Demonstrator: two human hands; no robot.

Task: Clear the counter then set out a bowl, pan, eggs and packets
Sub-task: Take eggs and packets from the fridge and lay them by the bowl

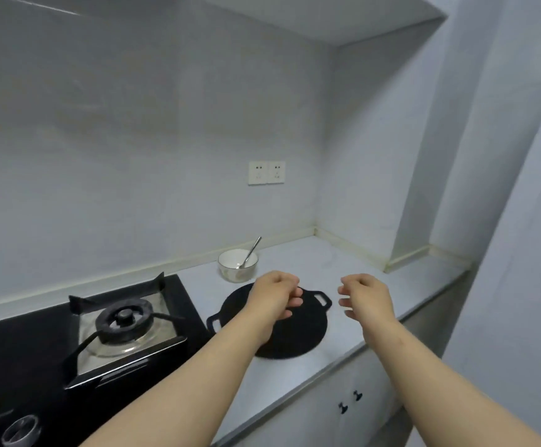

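Since bowl (pixel 237 265) & pan (pixel 295 337) already sit on the surface (pixel 343 262), the step in hand looks like fetching eggs & packets, neither in view. Bowl, w/ a spoon (pixel 250 253) in it, stands at the back near the wall. Pan lies flat just in front of it, beside the gas hob (pixel 124 321). Left hand (pixel 275 293) hovers over pan's far half, fingers (pixel 295 301) loosely curled, holding nothing. Right hand (pixel 364 295) hovers above bare surface just right of pan, fingers slack & slightly apart, also empty. Next move prob. calls for turning away to wherever eggs are kept, then setting them gently on the free stretch right of pan so none roll.
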